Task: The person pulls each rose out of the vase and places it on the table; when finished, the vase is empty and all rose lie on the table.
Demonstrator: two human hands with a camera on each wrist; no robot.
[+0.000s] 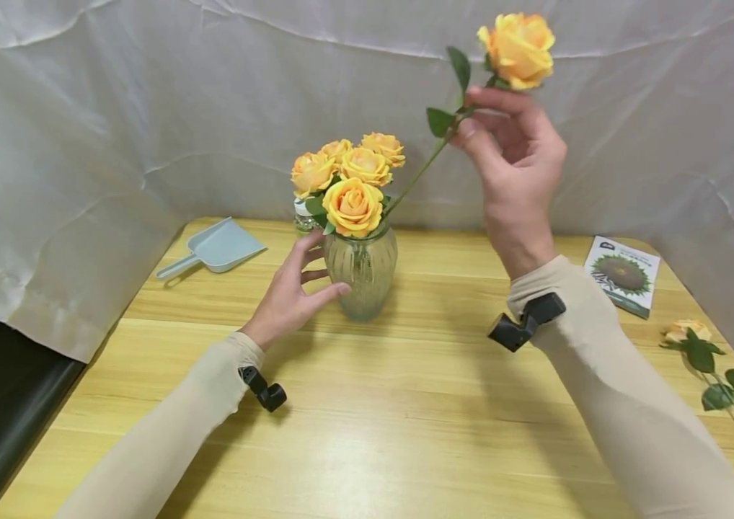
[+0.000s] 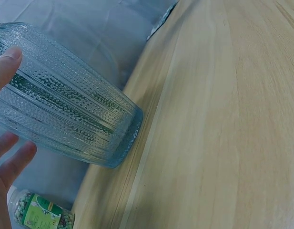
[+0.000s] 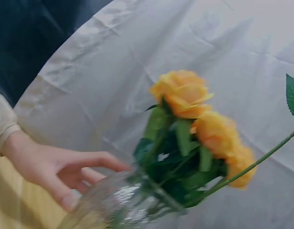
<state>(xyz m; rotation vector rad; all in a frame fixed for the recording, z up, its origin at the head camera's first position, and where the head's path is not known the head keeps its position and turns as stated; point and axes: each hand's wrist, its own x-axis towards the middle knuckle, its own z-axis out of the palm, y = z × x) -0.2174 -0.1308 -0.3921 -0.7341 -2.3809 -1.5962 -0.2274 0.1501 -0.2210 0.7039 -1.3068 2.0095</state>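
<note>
A ribbed glass vase (image 1: 362, 277) stands upright on the table with several yellow-orange roses (image 1: 354, 206) in it. My left hand (image 1: 292, 292) holds its left side, thumb across the front and the other fingers spread around the side and back. In the left wrist view the thumb (image 2: 8, 64) lies against the textured glass of the vase (image 2: 70, 100). My right hand (image 1: 519, 158), raised up and right of the vase, pinches a single rose (image 1: 519, 50) by its stem just under the bloom. That stem slants down left, its lower end at the vase mouth (image 3: 161, 193).
Behind the vase stands a small jar (image 2: 42, 212) with a green label. A light blue dustpan (image 1: 220, 245) lies at the back left. On the right are a sunflower packet (image 1: 623, 274) and a paler rose (image 1: 688, 331) with long stems. Grey cloth (image 1: 211, 108) hangs behind the table.
</note>
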